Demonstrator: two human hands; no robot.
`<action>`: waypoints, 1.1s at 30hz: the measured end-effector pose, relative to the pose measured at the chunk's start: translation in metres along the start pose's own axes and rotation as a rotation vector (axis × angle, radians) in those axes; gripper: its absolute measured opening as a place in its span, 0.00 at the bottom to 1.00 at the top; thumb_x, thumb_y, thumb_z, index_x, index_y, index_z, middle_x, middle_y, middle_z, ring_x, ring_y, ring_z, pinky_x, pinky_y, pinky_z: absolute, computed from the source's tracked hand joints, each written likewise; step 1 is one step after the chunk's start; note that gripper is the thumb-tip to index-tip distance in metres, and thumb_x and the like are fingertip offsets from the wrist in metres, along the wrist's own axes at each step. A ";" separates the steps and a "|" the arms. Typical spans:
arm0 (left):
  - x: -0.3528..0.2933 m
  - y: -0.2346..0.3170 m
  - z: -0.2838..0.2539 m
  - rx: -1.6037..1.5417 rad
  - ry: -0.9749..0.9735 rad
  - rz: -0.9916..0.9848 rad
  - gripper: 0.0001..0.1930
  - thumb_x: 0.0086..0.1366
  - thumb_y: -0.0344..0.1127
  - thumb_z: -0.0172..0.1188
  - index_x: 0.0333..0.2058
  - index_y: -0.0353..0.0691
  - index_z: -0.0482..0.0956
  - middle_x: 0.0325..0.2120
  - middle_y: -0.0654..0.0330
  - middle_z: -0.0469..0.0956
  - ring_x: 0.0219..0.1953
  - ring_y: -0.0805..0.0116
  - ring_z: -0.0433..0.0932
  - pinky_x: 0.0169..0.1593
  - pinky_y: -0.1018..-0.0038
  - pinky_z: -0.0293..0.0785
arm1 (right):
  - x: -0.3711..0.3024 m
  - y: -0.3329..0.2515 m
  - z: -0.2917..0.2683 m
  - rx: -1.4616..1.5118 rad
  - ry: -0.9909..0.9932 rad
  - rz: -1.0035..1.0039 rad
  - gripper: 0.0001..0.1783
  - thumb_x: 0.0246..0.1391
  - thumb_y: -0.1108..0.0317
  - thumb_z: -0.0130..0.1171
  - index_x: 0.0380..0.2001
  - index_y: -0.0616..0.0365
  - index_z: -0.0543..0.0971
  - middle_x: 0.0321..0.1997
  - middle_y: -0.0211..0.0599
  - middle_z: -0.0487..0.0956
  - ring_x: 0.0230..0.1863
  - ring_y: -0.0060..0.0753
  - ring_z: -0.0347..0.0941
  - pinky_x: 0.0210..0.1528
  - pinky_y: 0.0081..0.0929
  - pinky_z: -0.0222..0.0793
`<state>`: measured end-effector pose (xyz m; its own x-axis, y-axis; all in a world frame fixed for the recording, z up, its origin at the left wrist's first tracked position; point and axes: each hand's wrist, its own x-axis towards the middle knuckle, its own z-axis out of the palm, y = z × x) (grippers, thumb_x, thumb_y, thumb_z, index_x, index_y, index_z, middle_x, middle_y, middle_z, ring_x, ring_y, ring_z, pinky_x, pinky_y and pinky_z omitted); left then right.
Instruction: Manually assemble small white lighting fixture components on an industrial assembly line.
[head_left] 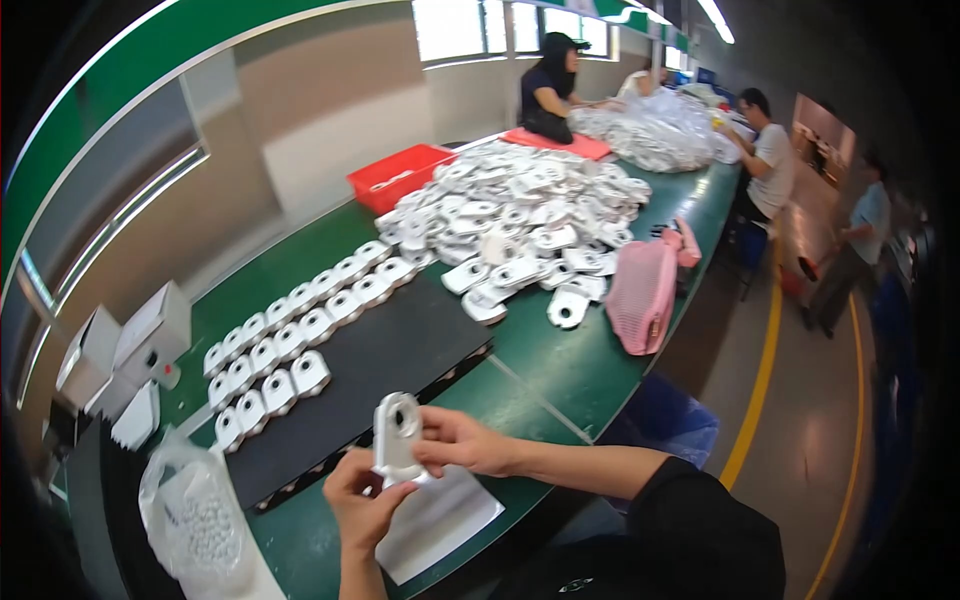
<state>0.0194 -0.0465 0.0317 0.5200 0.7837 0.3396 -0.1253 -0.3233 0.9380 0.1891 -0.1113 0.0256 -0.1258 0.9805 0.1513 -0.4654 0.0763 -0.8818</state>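
Observation:
Between my two hands, above the near edge of the green table, a white plastic housing (403, 430) is held upright with its round hole at the top. My left hand (362, 500) pinches its lower end, thumb and fingers closed on it. From the right, my right hand (465, 442) grips its side. Under them lies a white sheet of paper (440, 525). Just beyond, a black mat (375, 375) stretches over the table. Rows of similar white housings (290, 340) stand along its far side.
A large heap of white housings (520, 215) covers the table's middle, with a red bin (400, 175) behind and a pink mesh bag (640, 290) at right. A clear bag of small white parts (205, 520) sits at left. Other people work at the far end.

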 end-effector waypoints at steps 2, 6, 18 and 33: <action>-0.002 0.004 0.000 -0.051 0.055 0.000 0.17 0.37 0.28 0.71 0.26 0.38 0.73 0.24 0.68 0.71 0.22 0.84 0.67 0.23 0.87 0.61 | 0.010 -0.002 -0.001 -0.036 -0.052 -0.039 0.20 0.56 0.69 0.49 0.51 0.58 0.62 0.29 0.29 0.70 0.24 0.16 0.64 0.27 0.15 0.61; 0.003 -0.005 -0.009 -0.214 0.155 0.025 0.22 0.36 0.32 0.72 0.30 0.38 0.70 0.28 0.67 0.70 0.33 0.78 0.70 0.39 0.82 0.67 | 0.031 -0.025 0.007 -0.158 -0.136 -0.087 0.13 0.51 0.72 0.52 0.41 0.60 0.67 0.29 0.28 0.70 0.26 0.16 0.64 0.28 0.16 0.61; 0.012 -0.024 -0.032 -0.908 0.015 -0.601 0.13 0.62 0.40 0.50 0.42 0.40 0.70 0.28 0.63 0.71 0.22 0.78 0.65 0.16 0.87 0.56 | 0.125 0.011 -0.103 -1.138 0.540 -0.256 0.18 0.45 0.63 0.54 0.38 0.64 0.71 0.31 0.51 0.75 0.33 0.51 0.71 0.41 0.42 0.66; 0.010 -0.017 -0.035 -1.110 0.318 -0.596 0.10 0.58 0.35 0.51 0.34 0.33 0.72 0.28 0.52 0.72 0.28 0.67 0.68 0.29 0.78 0.67 | 0.091 0.009 -0.037 -1.688 0.254 -0.322 0.29 0.47 0.54 0.55 0.49 0.61 0.66 0.50 0.48 0.67 0.53 0.49 0.59 0.53 0.38 0.58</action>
<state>-0.0029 -0.0145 0.0218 0.5348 0.7938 -0.2896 -0.6537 0.6059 0.4534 0.2055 -0.0151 0.0148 -0.0128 0.8784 0.4778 0.9307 0.1852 -0.3155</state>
